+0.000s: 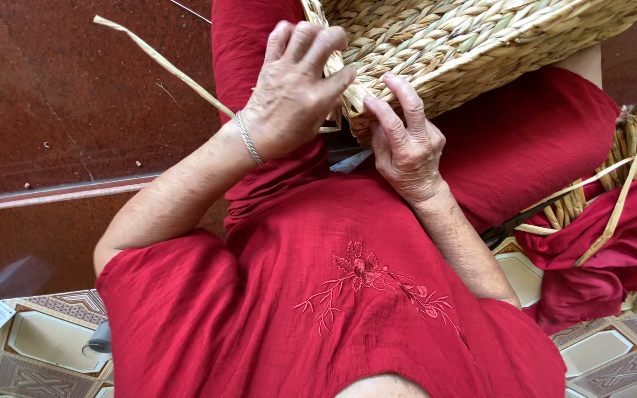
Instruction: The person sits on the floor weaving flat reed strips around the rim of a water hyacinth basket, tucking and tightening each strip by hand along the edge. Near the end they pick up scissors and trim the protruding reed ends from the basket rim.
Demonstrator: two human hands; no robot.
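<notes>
Head view: both my hands work the corner of the woven basket on my lap.

My left hand pinches a long straw strand trailing up-left; my right hand, fingers pressed together, grips the basket's corner just beside it.

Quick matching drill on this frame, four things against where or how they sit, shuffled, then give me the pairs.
Things:
1. left hand
2. right hand
3. woven basket
4. bundle of straw strips

Places or states:
A. resting on the lap, top of the picture
B. wears a silver bracelet at the wrist, fingers curled over the basket's edge
C. lying at the right edge beside red cloth
D. fingers pressed against the basket's lower corner, bare wrist

Pairs: 1-B, 2-D, 3-A, 4-C
</notes>
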